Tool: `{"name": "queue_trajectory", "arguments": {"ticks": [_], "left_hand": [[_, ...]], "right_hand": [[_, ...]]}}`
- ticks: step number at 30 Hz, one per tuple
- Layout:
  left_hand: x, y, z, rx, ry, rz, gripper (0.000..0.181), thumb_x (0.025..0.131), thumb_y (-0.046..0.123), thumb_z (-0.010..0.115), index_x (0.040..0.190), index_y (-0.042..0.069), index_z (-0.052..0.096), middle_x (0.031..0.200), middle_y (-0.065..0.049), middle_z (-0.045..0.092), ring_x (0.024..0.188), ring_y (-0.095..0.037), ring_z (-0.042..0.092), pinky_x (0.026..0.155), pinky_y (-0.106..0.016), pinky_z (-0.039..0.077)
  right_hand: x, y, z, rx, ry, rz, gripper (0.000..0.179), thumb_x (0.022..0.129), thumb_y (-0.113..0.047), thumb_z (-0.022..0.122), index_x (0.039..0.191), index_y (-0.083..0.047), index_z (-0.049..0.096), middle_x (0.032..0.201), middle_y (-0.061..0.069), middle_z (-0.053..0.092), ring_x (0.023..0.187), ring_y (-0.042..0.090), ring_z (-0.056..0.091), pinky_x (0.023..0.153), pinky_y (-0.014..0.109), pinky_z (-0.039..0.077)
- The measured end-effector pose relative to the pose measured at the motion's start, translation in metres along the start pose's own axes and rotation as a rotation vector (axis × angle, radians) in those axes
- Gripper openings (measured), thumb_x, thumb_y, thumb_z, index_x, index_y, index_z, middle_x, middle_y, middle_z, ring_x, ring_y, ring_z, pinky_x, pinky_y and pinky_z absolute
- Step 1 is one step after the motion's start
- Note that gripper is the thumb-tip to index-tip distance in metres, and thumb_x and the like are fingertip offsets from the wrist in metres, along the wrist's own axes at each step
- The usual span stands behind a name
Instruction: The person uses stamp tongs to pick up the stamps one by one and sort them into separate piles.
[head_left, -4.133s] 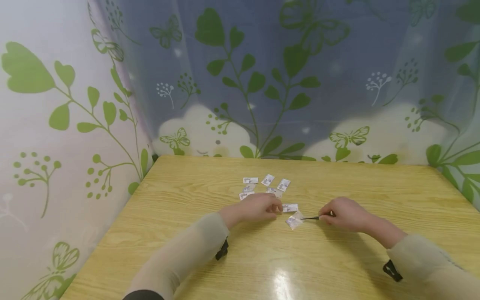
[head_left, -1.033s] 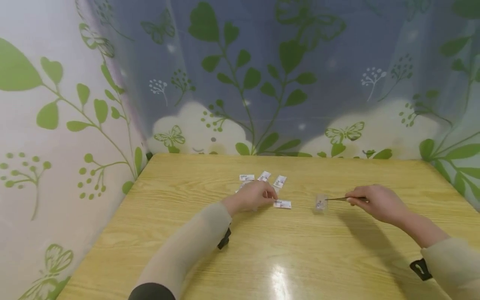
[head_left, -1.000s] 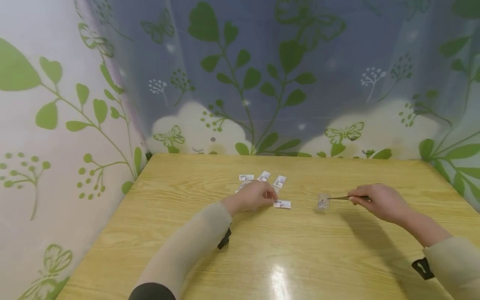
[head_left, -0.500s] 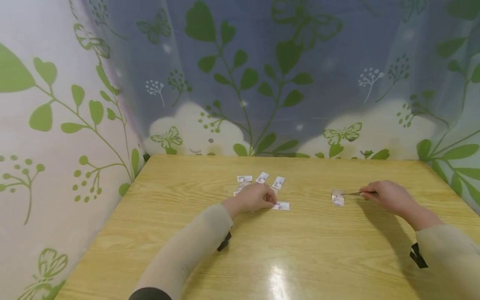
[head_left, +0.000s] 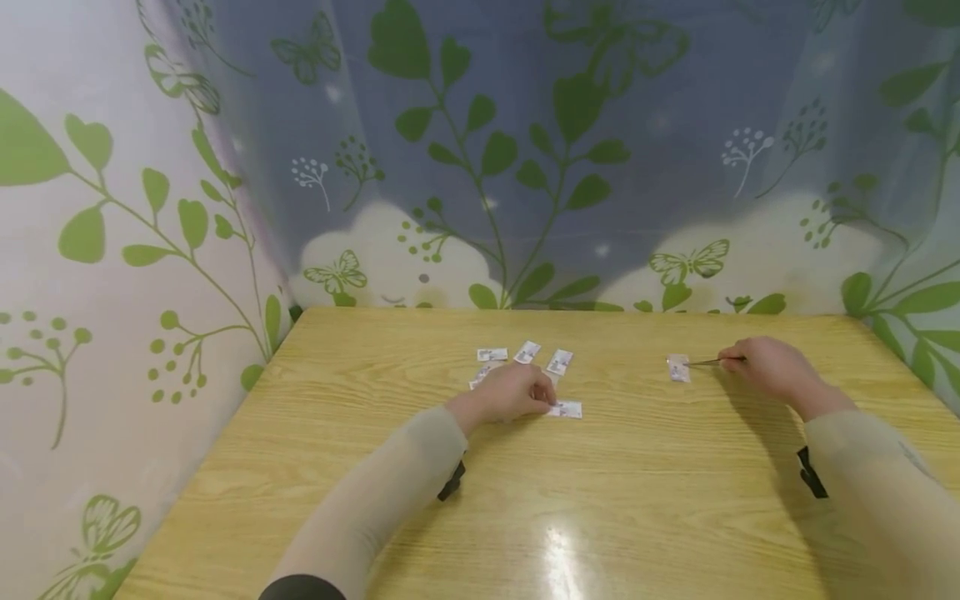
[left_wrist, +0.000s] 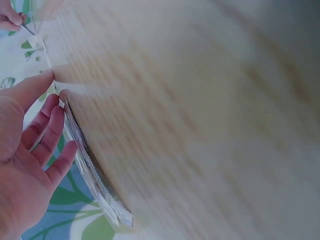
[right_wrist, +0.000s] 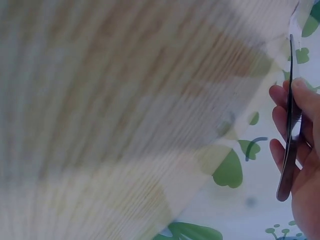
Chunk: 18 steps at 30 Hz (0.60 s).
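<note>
Head view: right hand [head_left: 771, 367] pinches metal tweezers [right_wrist: 287, 175] between thumb and fingers; a printed plastic packet [head_left: 678, 370] is at the tips, left of those fingers. Left hand [head_left: 512, 392], fingers loosely bent and spread, has a printed white slip [head_left: 568, 409] at its fingertips; contact unconfirmed.

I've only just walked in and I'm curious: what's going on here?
A person's right hand holds tweezers with a small packet at their tips, toward the right of a wooden table. The left hand is at the left end of another packet. More packets lie beyond that hand, some partly hidden by it. I can't tell if the small packet is lifted.
</note>
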<state>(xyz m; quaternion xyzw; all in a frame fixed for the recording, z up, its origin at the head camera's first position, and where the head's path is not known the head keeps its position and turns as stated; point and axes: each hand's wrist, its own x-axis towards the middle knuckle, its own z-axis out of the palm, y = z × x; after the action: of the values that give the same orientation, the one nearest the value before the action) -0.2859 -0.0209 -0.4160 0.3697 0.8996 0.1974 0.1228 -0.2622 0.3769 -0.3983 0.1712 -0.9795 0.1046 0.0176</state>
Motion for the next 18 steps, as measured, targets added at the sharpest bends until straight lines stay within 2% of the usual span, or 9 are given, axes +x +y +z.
{"name": "queue_trajectory", "arguments": {"ticks": [6, 15, 18], "left_hand": [[-0.001, 0.001, 0.0, 0.005, 0.002, 0.001, 0.005, 0.092, 0.023, 0.069, 0.096, 0.022, 0.071, 0.091, 0.012, 0.062, 0.085, -0.004, 0.057, 0.078, -0.021, 0.046], [-0.001, 0.0, -0.001, 0.012, 0.005, -0.002, 0.005, 0.092, 0.023, 0.069, 0.096, 0.022, 0.071, 0.09, 0.012, 0.061, 0.084, -0.004, 0.056, 0.078, -0.022, 0.046], [-0.001, 0.0, 0.0, 0.005, 0.002, -0.004, 0.004, 0.092, 0.023, 0.069, 0.096, 0.022, 0.071, 0.09, 0.012, 0.062, 0.084, -0.004, 0.056, 0.078, -0.021, 0.046]], "right_hand": [[0.006, 0.003, 0.001, -0.006, -0.017, 0.025, 0.024, 0.092, -0.008, 0.063, 0.108, 0.01, 0.068, 0.103, 0.027, 0.066, 0.09, 0.045, 0.062, 0.074, 0.054, 0.05], [0.016, 0.006, 0.001, -0.03, -0.031, 0.033, 0.026, 0.094, -0.009, 0.062, 0.112, 0.009, 0.067, 0.099, 0.024, 0.066, 0.083, 0.039, 0.062, 0.063, 0.045, 0.049], [0.019, 0.004, 0.003, -0.029, -0.037, 0.034, 0.026, 0.094, -0.01, 0.061, 0.112, 0.008, 0.066, 0.101, 0.025, 0.066, 0.085, 0.04, 0.062, 0.066, 0.047, 0.049]]}}
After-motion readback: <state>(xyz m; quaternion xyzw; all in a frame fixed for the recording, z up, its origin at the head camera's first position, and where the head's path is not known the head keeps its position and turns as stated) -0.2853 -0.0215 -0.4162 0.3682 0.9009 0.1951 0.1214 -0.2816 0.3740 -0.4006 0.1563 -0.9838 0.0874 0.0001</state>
